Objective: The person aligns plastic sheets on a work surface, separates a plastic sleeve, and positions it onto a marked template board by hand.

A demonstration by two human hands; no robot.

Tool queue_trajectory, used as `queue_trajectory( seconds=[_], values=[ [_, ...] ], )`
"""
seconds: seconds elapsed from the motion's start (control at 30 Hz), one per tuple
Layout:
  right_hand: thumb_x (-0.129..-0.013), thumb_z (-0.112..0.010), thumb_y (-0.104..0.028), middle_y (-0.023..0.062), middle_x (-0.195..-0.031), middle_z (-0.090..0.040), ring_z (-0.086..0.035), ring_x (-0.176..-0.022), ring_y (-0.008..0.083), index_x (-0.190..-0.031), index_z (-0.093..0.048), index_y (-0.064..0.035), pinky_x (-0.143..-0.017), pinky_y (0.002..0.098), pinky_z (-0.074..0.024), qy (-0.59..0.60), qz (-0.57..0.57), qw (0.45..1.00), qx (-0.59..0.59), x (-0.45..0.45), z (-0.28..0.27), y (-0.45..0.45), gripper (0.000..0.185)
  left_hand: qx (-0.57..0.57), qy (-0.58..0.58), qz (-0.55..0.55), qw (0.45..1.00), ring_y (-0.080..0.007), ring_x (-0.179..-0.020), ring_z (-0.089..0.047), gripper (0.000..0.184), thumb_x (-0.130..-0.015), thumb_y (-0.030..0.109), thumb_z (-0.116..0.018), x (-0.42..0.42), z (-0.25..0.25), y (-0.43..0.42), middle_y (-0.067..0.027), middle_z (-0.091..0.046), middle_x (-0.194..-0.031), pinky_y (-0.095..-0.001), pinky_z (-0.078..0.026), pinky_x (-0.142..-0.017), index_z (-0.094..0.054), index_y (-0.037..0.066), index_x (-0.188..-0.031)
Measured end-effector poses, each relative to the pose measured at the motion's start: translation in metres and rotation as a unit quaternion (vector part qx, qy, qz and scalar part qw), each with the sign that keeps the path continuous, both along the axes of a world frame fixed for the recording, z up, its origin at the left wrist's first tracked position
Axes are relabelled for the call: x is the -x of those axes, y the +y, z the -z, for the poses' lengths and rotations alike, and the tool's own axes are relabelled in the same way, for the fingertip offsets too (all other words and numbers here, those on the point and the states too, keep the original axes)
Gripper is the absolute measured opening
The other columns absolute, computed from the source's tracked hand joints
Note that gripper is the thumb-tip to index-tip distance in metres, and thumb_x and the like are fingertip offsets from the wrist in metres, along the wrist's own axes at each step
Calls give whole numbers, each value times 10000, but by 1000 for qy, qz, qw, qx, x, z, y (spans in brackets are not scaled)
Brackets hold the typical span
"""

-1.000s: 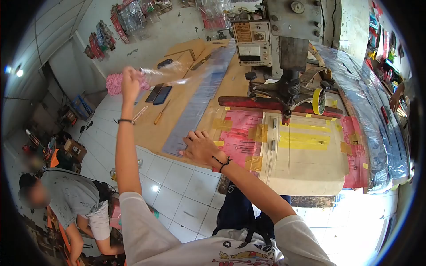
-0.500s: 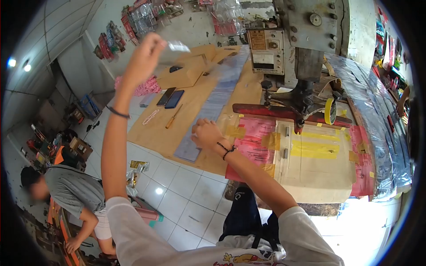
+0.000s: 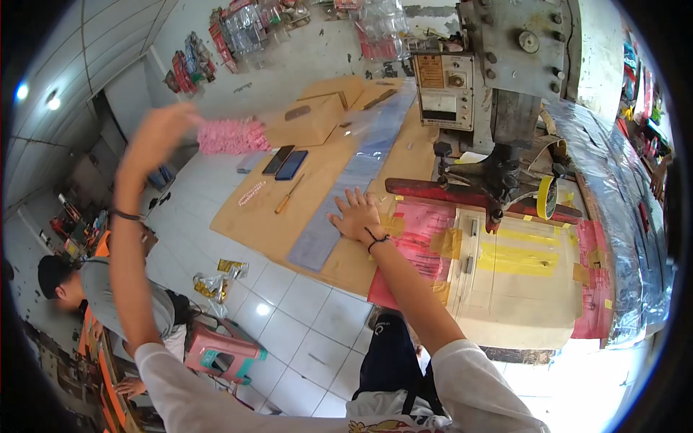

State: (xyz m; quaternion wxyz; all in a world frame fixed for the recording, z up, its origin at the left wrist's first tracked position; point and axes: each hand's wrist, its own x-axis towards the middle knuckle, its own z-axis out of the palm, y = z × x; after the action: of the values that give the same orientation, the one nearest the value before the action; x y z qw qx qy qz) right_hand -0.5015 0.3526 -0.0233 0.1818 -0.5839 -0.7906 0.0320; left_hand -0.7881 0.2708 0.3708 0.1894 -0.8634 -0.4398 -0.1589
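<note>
My left hand (image 3: 162,133) is raised at the upper left, smeared by motion. Its fingers are too blurred to tell whether they hold anything. Close to its fingertips, in this view, is a pink shaggy cloth (image 3: 234,137). My right hand (image 3: 359,216) lies flat with fingers spread, at the edge of a strip of clear bluish plastic sheet (image 3: 315,242) on the brown board (image 3: 245,220). Right of that hand, a pink sheet (image 3: 415,234) with yellow tape borders a cream plate (image 3: 516,299) under the press.
A press arm (image 3: 498,173) with a red bar stands at the right, its control box (image 3: 444,90) behind. A cardboard box (image 3: 307,126), two phones (image 3: 291,164) and a wooden-handled awl (image 3: 289,195) lie on the board. Another person (image 3: 123,292) works at lower left, near a pink stool (image 3: 216,350).
My left hand, which held a small clear plastic piece, has swung left and down. My right hand has gone from curled fingers to spread flat on the sheet. The view has shifted slightly.
</note>
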Motion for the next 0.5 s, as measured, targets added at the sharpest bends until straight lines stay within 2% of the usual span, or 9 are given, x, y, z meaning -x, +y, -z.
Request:
queue_trajectory(
  seconds=[0.03,0.07,0.1,0.17,0.23,0.3,0.33,0.4,0.5],
  values=[
    [-1016,-348,-623,156,-1678,-294,-222,-1561,367,-1571,-431,-184,-1234,582,-154,-1,0,1000,1,-1,0,1,712,-125,-40,-50,990,-316,-1049,-694,467,-1062,393,-492,36,-19,-9,-186,-726,-1142,-389,-509,-946,-679,-23,-1163],
    [-1016,-349,-622,154,-1680,-291,-220,-1562,366,-1572,-429,-185,-1234,582,-153,-1,-1,1000,2,-1,-1,1,711,-162,-82,-121,976,-314,-1133,-679,475,-1079,394,-479,69,-50,-27,-181,-713,-1210,-377,-488,-1007,-678,-20,-1198],
    [-1016,-349,-621,152,-1682,-287,-218,-1562,365,-1572,-427,-187,-1233,583,-152,2,-2,1000,4,0,-1,2,710,-301,-82,-134,941,-296,-1197,-657,477,-1088,391,-467,114,-69,-40,-179,-696,-1261,-368,-462,-1055,-670,-10,-1250],
    [-1016,-350,-621,151,-1682,-287,-212,-1564,364,-1572,-427,-190,-1233,587,-145,1,4,1000,7,2,0,1,707,-418,-156,-174,878,-259,-1280,-615,494,-1106,405,-434,194,-110,-81,-143,-665,-1360,-344,-428,-1092,-665,20,-1312],
    [-1016,-352,-620,149,-1684,-283,-204,-1567,363,-1573,-425,-193,-1233,592,-135,4,8,1000,10,2,0,4,706,-472,-193,-137,849,-239,-1295,-604,505,-1103,416,-440,268,-146,-132,-114,-651,-1395,-333,-418,-1100,-645,25,-1347],
    [-1017,-354,-618,146,-1687,-277,-195,-1570,361,-1575,-421,-195,-1233,598,-124,13,7,1000,16,2,1,5,704,-558,-144,-183,797,-264,-1205,-607,490,-1091,419,-478,278,-162,-181,-146,-663,-1307,-379,-436,-1054,-606,15,-1336],
    [-1013,-369,-614,157,-1657,-339,-246,-1553,361,-1559,-441,-198,-1231,577,-165,2,15,1000,-10,1,0,2,690,-590,-128,-195,773,-284,-1130,-609,482,-1087,423,-492,268,-166,-200,-179,-664,-1245,-414,-451,-1010,-592,-1,-1292],
    [-1009,-377,-615,157,-1657,-338,-247,-1553,362,-1554,-448,-199,-1230,579,-168,-11,12,1000,-6,1,2,6,690,-621,-132,-175,753,-356,-859,-613,528,-1089,440,-497,184,-147,-224,-316,-651,-1057,-533,-501,-842,-582,-79,-1046],
    [-1002,-376,-614,145,-1666,-324,-221,-1563,348,-1546,-471,-192,-1238,577,-142,-55,11,998,3,-1,4,11,695,-737,-163,-141,641,-337,-853,-597,515,-1106,410,-465,192,-182,-273,-270,-639,-986,-467,-513,-803,-572,-89,-1033]
  ],
)
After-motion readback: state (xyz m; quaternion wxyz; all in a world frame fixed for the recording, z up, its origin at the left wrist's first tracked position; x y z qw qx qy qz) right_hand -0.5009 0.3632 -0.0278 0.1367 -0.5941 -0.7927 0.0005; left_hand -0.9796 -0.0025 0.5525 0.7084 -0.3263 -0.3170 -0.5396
